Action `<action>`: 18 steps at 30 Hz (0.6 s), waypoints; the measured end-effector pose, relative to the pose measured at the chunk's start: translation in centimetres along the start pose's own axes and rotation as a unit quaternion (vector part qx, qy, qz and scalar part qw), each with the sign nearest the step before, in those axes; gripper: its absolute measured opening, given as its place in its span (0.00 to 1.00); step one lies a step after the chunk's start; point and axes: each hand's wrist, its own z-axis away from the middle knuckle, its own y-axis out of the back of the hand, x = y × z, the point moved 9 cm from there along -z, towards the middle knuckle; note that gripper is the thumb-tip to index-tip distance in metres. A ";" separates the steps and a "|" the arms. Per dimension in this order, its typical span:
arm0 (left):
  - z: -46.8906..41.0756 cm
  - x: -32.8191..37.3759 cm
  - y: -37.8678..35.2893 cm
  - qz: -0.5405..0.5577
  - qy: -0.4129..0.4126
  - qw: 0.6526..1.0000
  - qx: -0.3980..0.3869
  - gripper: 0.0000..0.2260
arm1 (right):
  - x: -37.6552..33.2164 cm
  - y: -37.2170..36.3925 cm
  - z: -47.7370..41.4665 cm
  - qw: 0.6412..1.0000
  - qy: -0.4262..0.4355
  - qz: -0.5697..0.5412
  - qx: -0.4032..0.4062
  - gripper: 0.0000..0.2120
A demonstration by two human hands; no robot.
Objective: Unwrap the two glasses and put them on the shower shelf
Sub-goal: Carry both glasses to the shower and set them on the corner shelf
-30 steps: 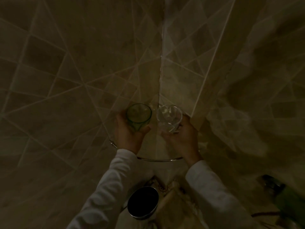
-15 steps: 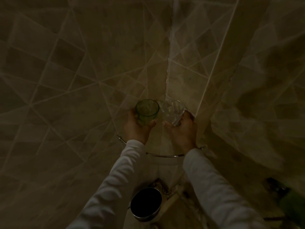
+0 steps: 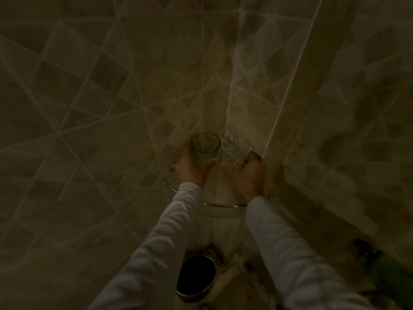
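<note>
In the dim tiled corner, a green glass (image 3: 205, 147) stands upright in my left hand (image 3: 191, 168), whose fingers and thumb curl round its lower part. Right beside it a clear glass (image 3: 235, 151) is gripped by my right hand (image 3: 248, 175). Both glasses sit deep in the corner above the glass corner shelf (image 3: 223, 205) with its curved chrome rail. No wrapping is visible on either glass. Whether their bases touch the shelf is hidden by my hands.
Tiled walls close in on the left, back and right. Below the shelf stands a dark round metal bin (image 3: 195, 277) on the floor. A green object (image 3: 393, 280) lies at the lower right edge.
Both hands have carried the glasses further back into the corner, over the shelf, and the glasses now stand closer together.
</note>
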 end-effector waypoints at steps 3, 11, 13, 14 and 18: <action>0.2 -0.2 0.0 -0.023 -0.004 1.000 0.001 0.42 | 0.5 0.0 0.0 1.000 -0.011 -0.002 -0.004 0.34; 0.6 -2.7 -0.2 -0.054 0.067 0.994 -0.062 0.34 | 1.5 0.6 0.5 0.998 -0.014 -0.049 -0.023 0.28; 1.1 -2.4 0.2 -0.067 0.057 0.994 -0.062 0.34 | 1.6 1.0 1.1 0.998 -0.009 -0.045 -0.034 0.24; 1.5 -2.1 0.5 -0.075 0.043 0.995 -0.058 0.33 | 1.4 1.3 1.4 0.999 0.003 -0.034 -0.033 0.22; 3.6 -0.8 0.8 -0.137 -0.019 0.989 -0.048 0.27 | -0.5 2.8 3.8 0.993 0.108 0.050 0.000 0.19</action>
